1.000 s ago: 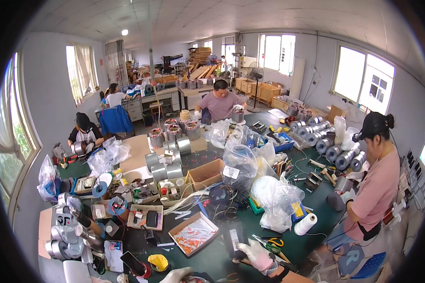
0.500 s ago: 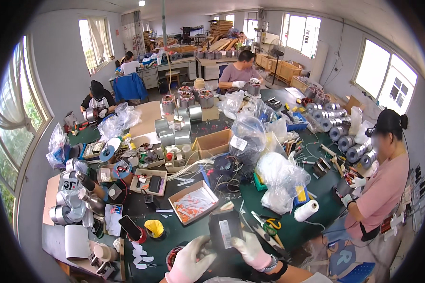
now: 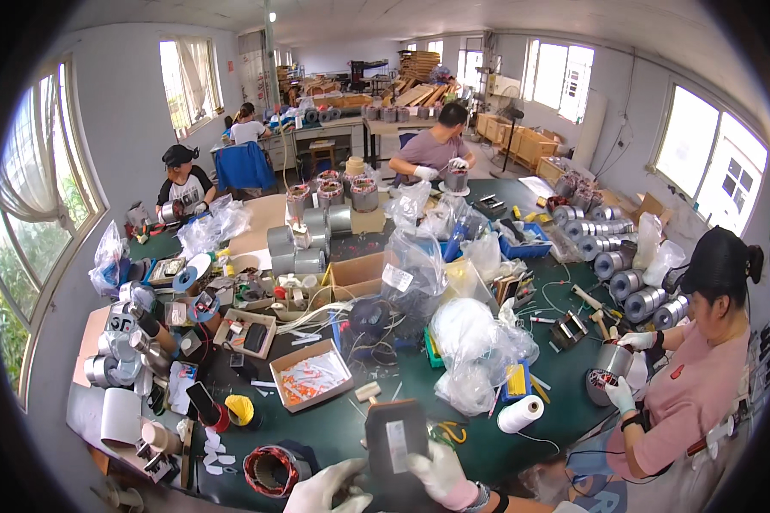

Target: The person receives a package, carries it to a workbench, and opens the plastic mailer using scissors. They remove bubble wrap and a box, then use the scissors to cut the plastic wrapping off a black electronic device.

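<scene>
My right hand (image 3: 443,477), in a white glove with a pink cuff, grips a dark flat case (image 3: 378,434) with a white label, held upright at the near edge of the table. Its kind is not clear. My left hand (image 3: 329,489), gloved too, is just left of the case, fingers curved and apart, with nothing visible in them. Left of that hand stands a motor stator (image 3: 274,470) with red windings around its open bore. Beyond the case lie a mallet with a pale head (image 3: 368,392) and yellow-handled scissors (image 3: 450,432), partly hidden.
A box of paper strips (image 3: 312,376), a yellow cup (image 3: 239,410), a phone (image 3: 201,402) and a white thread spool (image 3: 520,415) stand around. Plastic bags (image 3: 479,342) pile up mid-table. At right a co-worker (image 3: 684,385) handles a stator (image 3: 612,363); other people sit farther back.
My view has turned, and the stator beside my left hand now shows more fully. The case stays in my right hand, lower in view. The co-worker at right has tilted up a stator.
</scene>
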Tool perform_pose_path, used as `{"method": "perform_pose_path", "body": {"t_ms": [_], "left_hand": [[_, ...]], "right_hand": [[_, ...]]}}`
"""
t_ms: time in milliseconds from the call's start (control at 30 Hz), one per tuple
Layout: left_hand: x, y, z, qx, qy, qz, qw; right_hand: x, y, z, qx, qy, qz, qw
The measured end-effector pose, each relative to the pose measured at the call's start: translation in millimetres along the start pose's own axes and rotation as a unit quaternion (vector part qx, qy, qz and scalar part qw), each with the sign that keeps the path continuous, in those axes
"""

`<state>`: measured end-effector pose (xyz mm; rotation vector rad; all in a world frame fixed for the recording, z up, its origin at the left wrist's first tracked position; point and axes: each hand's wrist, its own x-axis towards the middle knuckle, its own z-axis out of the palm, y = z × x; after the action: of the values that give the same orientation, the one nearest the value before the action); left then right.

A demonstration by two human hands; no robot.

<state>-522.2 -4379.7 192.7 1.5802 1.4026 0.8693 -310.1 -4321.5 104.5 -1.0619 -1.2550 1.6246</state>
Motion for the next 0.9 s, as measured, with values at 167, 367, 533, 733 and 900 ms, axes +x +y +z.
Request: {"method": "perform_pose_path", "body": {"t_ms": [167,367,533,733,900], "left_hand": [[30.2,-13.3,26.5,-0.015,0.013,-0.005,1.0],[50.1,-42.6,55.5,-0.147,0.001,-0.031,0.989],[50.3,-45.5,55.7,-0.165,-0.022,-0.054,0.985],[48.4,-37.0,52.0,-0.196,-0.039,-0.061,0.978],[47.4,-42.9,46.8,-0.207,-0.043,-0.065,0.975]], "right_hand": [[5.6,-13.9,-17.7,0.017,0.017,-0.039,0.999],[-0.4,-9.6,-24.3,0.008,0.027,-0.056,0.998],[-8.6,-5.0,-28.5,-0.005,0.01,-0.056,0.998],[-8.7,-2.0,-28.2,0.11,-0.02,-0.018,0.994],[-4.1,5.7,-27.4,0.181,-0.025,0.028,0.983]]}}
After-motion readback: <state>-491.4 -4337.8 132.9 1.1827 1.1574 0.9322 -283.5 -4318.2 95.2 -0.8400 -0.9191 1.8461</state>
